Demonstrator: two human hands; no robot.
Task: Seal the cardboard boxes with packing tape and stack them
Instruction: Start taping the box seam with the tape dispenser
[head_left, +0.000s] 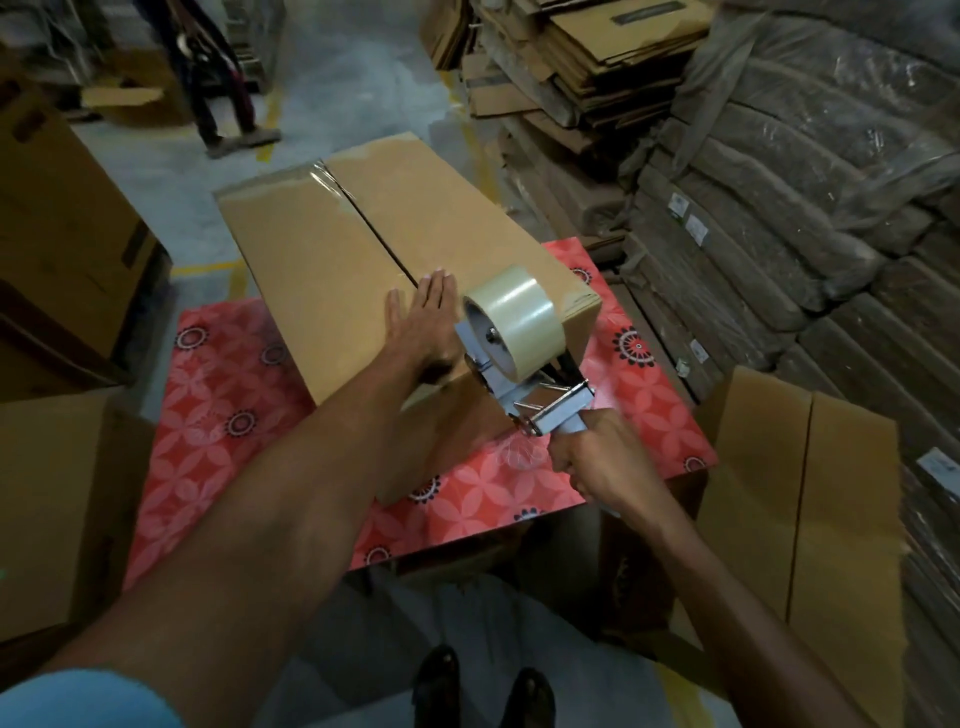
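A long, plain brown cardboard box (332, 270) lies on a low table covered in a glossy red sheet with a pale flower pattern and dark round medallions (223, 395). The box's two top flaps meet in a dark seam running along its length. Shiny clear tape (328, 181) crosses the far end of that seam, wrinkled at the edge.

The left hand (423, 317) lies flat on the near part of the box top, fingers straight and close together, thumb spread to the side. The right hand (587, 462) has its fingers curled round the handle of a grey metal tape dispenser (550, 410), held at the near right corner of the box. The dispenser carries a thick roll of clear tape (511, 317).

An open-topped box (810, 499) stands to the right, another (52, 509) to the left, with taller boxes (62, 234) behind it. Flattened cardboard (571, 62) is stacked at the back. Ridged bundles wrapped in cloudy plastic (805, 208) fill the right side; their small white labels are too small to read. The floor is grey concrete with yellow lines (270, 119). Dark shoes (483, 691) show at the bottom.
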